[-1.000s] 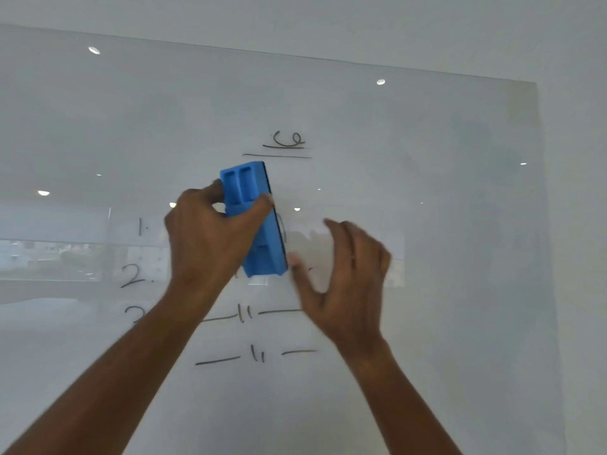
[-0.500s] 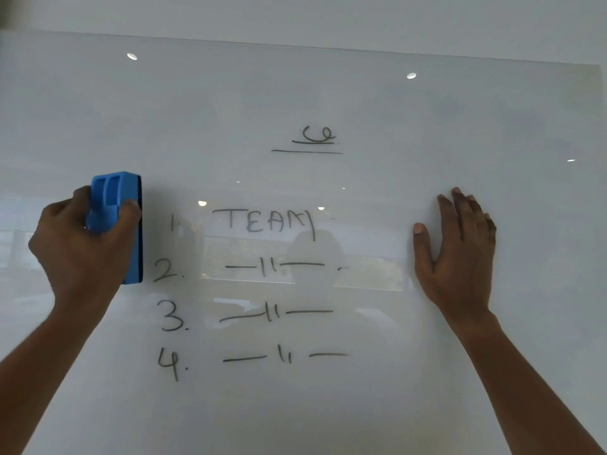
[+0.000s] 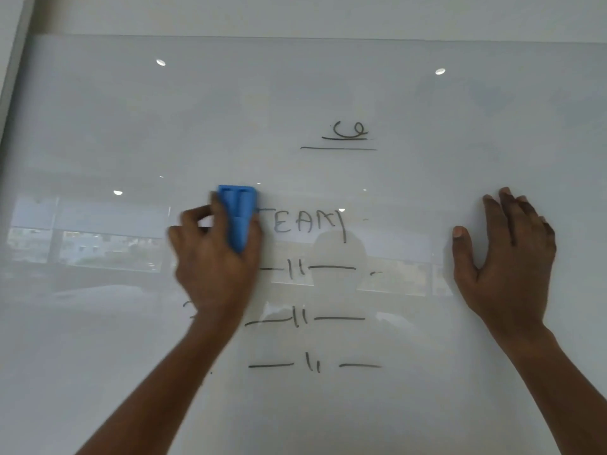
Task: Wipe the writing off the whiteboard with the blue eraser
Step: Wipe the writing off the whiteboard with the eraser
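Head view, looking at my own two hands: my left hand [image 3: 213, 257] has its fingers [image 3: 254, 224] clenched around the blue eraser [image 3: 239, 218], thumb on one long side and fingers on the other, its wiping face seemingly against the whiteboard [image 3: 131, 126] just left of the first written line. It looks light and rigid, a moulded plastic block with two recessed slots on its back, best gripped across the narrow sides as I have it; the glossy board should let it glide, so I judge it needs firm pressure to clean. My right hand [image 3: 505, 254] lies flat and released on the board, well to the right, holding nothing. Readable writing: "TEAM", its T partly hidden, three dash-and-ditto rows below, an underlined squiggle above.
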Available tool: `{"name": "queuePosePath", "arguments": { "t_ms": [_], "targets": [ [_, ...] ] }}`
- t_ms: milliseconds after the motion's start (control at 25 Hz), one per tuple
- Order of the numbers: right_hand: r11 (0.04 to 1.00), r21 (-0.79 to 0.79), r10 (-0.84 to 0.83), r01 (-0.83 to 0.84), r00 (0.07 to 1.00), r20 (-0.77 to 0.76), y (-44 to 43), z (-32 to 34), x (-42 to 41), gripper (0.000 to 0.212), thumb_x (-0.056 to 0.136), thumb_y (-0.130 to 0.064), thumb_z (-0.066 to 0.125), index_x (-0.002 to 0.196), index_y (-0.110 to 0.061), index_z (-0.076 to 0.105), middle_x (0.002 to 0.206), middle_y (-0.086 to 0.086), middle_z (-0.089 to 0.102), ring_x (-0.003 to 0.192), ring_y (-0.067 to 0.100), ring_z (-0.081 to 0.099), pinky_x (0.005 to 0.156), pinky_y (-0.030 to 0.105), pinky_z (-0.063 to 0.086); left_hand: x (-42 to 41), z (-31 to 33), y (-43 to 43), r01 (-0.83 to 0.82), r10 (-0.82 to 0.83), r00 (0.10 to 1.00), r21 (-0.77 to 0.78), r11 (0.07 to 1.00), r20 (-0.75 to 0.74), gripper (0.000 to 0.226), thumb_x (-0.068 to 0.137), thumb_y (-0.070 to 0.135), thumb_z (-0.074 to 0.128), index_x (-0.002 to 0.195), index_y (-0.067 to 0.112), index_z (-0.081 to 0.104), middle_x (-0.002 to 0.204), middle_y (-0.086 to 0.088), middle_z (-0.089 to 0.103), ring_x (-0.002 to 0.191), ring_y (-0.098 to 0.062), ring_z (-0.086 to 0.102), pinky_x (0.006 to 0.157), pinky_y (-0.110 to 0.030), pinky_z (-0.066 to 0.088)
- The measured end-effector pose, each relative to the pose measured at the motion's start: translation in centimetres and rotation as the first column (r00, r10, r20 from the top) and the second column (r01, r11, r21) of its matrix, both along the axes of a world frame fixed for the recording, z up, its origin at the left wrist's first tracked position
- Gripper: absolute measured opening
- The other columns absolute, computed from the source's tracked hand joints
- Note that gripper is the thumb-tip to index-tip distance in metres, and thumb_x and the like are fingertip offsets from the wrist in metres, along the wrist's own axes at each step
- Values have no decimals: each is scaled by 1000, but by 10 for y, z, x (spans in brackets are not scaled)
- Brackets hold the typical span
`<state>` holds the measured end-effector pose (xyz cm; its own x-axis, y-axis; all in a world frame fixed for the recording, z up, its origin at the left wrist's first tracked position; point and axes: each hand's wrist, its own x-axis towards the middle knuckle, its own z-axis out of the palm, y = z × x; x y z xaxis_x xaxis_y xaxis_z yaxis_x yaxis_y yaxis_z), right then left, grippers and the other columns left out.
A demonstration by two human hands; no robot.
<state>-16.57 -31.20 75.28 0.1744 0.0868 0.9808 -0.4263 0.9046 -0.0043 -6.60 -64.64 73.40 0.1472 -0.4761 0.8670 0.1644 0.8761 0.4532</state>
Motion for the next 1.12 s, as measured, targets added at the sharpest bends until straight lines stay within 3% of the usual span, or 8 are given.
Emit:
{"name": "queuePosePath", "arguments": {
  "t_ms": [160,360,480,600,680,760,880,1120],
  "targets": [
    [1000,25,15,-15,1000,-4,4,0,-1,59,104,-41,46,147,-1,50,157,22,46,148,40,40,122,57,29,-8,-3,-2,-126,133,991,-363,923,-5,70,97,56,55,143,5,66,116,-17,65,99,-35,63,55,-30,43],
    [999,27,41,-41,999,-5,2,0,-1,59,105,-40,46,147,1,50,157,23,45,149,40,39,123,57,29,19,8,-90,-53,57,998,240,969,-13,68,101,57,62,155,16,56,141,-18,52,135,-42,48,92,-62,54],
    [999,17,30,-29,1000,-6,0,-1,-2,60,105,-40,46,148,1,49,158,24,45,149,41,38,122,58,30,12,10,-68,-63,72,997,328,943,-14,67,102,55,62,157,18,54,138,-20,52,133,-42,48,90,-59,52],
    [999,18,34,-34,999,-13,0,-1,-2,59,105,-40,47,147,2,49,157,25,45,148,42,39,121,59,31,-7,-6,2,-131,130,991,-76,988,-18,67,99,55,58,152,13,61,124,-20,60,113,-40,59,65,-41,50],
    [999,23,32,-31,999,-19,0,-1,-2,59,104,-39,47,147,3,50,156,26,46,147,42,40,121,59,31,-17,-17,39,-180,181,983,-444,878,-40,63,99,50,62,142,4,69,110,-18,67,93,-34,65,57,-29,43],
    [999,34,33,-33,999,-9,2,0,-1,60,104,-39,47,147,3,49,156,26,45,147,43,40,121,58,31,-21,-15,51,-168,169,984,-567,806,-52,61,98,47,65,136,0,72,105,-17,69,86,-31,66,54,-28,48],
    [998,42,43,-43,999,-7,3,0,0,60,104,-39,47,148,2,49,157,26,45,148,43,40,122,58,30,-18,-13,11,-232,213,973,-417,879,-94,59,98,48,67,138,5,71,109,-17,68,91,-33,67,53,-33,52],
    [999,25,32,-32,999,-18,0,-1,-1,58,105,-38,48,147,2,49,156,26,46,147,42,40,120,60,33,13,-4,-80,-123,122,992,247,961,21,67,105,52,61,158,11,53,137,-22,53,132,-45,47,82,-63,53]
  ]
}}
